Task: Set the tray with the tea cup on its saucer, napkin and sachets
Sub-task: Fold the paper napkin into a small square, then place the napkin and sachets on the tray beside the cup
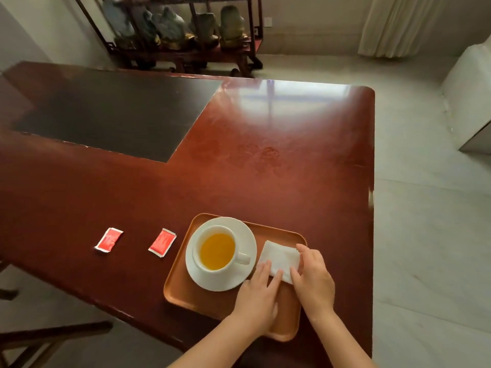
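A brown wooden tray (186, 296) lies near the table's front edge. On its left part a white saucer (244, 237) carries a white cup (217, 251) of yellow tea, handle to the right. A folded white napkin (279, 257) lies on the tray's right part. My left hand (259, 296) rests flat with its fingertips on the napkin's near edge. My right hand (313, 277) pinches the napkin's right side between thumb and fingers. Two red sachets lie on the table left of the tray, one close (162, 242) and one farther left (109, 239).
The red-brown table (265, 155) has a dark inset panel (119, 112) at the back left; its right edge drops to a pale floor. A dark shelf with stone ornaments (186, 30) stands behind. A chair frame (39, 338) shows at the lower left.
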Demonstrator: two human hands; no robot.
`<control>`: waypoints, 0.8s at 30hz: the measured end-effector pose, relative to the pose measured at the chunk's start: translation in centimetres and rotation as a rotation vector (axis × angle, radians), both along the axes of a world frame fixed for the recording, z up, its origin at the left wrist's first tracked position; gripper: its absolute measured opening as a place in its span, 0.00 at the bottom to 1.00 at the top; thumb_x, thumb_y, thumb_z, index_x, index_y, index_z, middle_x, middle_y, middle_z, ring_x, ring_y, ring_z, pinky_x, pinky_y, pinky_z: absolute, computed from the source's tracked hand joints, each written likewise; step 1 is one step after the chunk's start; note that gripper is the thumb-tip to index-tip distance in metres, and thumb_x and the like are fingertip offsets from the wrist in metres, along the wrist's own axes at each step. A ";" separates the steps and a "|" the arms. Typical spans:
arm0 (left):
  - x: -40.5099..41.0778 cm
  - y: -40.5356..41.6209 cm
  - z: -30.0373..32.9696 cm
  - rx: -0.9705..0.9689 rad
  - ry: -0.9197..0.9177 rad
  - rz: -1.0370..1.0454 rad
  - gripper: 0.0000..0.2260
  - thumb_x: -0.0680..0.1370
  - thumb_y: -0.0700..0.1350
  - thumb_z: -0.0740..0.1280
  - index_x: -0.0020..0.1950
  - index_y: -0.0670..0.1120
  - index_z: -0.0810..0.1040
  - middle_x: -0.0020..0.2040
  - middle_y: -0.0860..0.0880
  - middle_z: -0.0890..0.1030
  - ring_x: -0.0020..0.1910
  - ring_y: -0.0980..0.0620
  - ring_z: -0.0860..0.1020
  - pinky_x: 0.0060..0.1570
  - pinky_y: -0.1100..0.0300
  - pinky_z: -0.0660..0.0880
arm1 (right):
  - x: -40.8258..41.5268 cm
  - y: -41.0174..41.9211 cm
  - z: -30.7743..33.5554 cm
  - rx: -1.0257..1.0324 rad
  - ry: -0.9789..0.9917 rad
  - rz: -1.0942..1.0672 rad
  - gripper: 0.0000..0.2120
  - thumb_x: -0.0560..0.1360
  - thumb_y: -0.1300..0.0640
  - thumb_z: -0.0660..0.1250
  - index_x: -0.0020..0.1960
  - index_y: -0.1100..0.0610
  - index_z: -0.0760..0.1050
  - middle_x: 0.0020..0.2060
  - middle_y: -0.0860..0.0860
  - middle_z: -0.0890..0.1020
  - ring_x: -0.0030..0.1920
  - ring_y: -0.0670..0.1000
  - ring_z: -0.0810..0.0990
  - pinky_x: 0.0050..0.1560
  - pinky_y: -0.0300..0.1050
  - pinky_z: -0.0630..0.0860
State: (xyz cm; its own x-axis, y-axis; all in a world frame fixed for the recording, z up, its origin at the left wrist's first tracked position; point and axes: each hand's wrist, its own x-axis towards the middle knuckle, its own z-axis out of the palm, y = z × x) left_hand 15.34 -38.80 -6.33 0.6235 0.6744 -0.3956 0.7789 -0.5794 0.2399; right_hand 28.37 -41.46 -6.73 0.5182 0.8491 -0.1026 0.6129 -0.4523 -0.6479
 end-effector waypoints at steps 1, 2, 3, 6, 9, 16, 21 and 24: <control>0.2 -0.1 -0.1 0.010 0.022 -0.004 0.28 0.80 0.45 0.57 0.77 0.51 0.46 0.78 0.44 0.44 0.76 0.46 0.43 0.71 0.50 0.58 | 0.1 -0.1 -0.1 0.007 -0.095 0.042 0.23 0.68 0.61 0.73 0.62 0.55 0.74 0.52 0.52 0.78 0.47 0.51 0.79 0.43 0.46 0.80; 0.3 -0.2 -0.2 0.020 0.042 -0.011 0.28 0.81 0.45 0.56 0.77 0.51 0.45 0.78 0.44 0.43 0.76 0.46 0.42 0.71 0.50 0.58 | 0.3 -0.1 -0.2 0.008 -0.187 0.089 0.24 0.66 0.61 0.76 0.60 0.55 0.76 0.53 0.53 0.79 0.50 0.53 0.79 0.47 0.50 0.79; 0.4 -0.3 -0.3 0.028 0.063 -0.020 0.28 0.81 0.45 0.56 0.77 0.51 0.44 0.78 0.44 0.42 0.76 0.46 0.41 0.71 0.50 0.58 | 0.4 -0.2 -0.4 0.002 -0.275 0.139 0.23 0.63 0.61 0.77 0.56 0.54 0.78 0.53 0.54 0.80 0.52 0.56 0.79 0.49 0.55 0.77; 0.6 -0.5 -0.3 0.044 0.117 -0.035 0.30 0.81 0.45 0.57 0.76 0.51 0.42 0.78 0.44 0.40 0.76 0.45 0.39 0.71 0.50 0.58 | 0.5 -0.5 -0.7 -0.019 -0.464 0.252 0.14 0.59 0.60 0.79 0.42 0.52 0.81 0.49 0.51 0.83 0.54 0.57 0.80 0.53 0.63 0.74; 0.6 -0.6 -0.2 0.055 0.142 -0.053 0.31 0.81 0.46 0.58 0.76 0.51 0.41 0.78 0.43 0.39 0.76 0.45 0.38 0.71 0.50 0.58 | 0.7 -0.7 -1.0 -0.043 -0.483 0.282 0.15 0.58 0.60 0.80 0.41 0.51 0.81 0.48 0.50 0.84 0.54 0.57 0.81 0.56 0.68 0.70; 0.4 -0.6 0.8 0.049 0.107 -0.073 0.29 0.81 0.46 0.57 0.76 0.50 0.44 0.78 0.44 0.42 0.76 0.45 0.42 0.71 0.50 0.60 | 0.6 -0.6 -0.6 -0.012 -0.446 0.264 0.15 0.60 0.60 0.79 0.45 0.53 0.81 0.51 0.53 0.84 0.56 0.59 0.80 0.59 0.69 0.68; -1.4 0.8 3.6 0.187 -0.062 -0.159 0.21 0.79 0.42 0.63 0.71 0.46 0.64 0.60 0.45 0.78 0.55 0.47 0.78 0.50 0.54 0.78 | -0.2 0.5 2.1 0.141 -0.398 0.300 0.11 0.62 0.62 0.78 0.42 0.54 0.82 0.43 0.51 0.84 0.47 0.54 0.82 0.54 0.58 0.75; -4.0 2.1 5.9 0.326 -0.252 -0.114 0.09 0.74 0.41 0.68 0.54 0.44 0.79 0.40 0.47 0.84 0.36 0.49 0.81 0.32 0.56 0.80 | -1.4 1.7 4.1 0.231 -0.381 0.347 0.07 0.62 0.64 0.77 0.39 0.56 0.81 0.37 0.51 0.84 0.39 0.53 0.81 0.44 0.50 0.78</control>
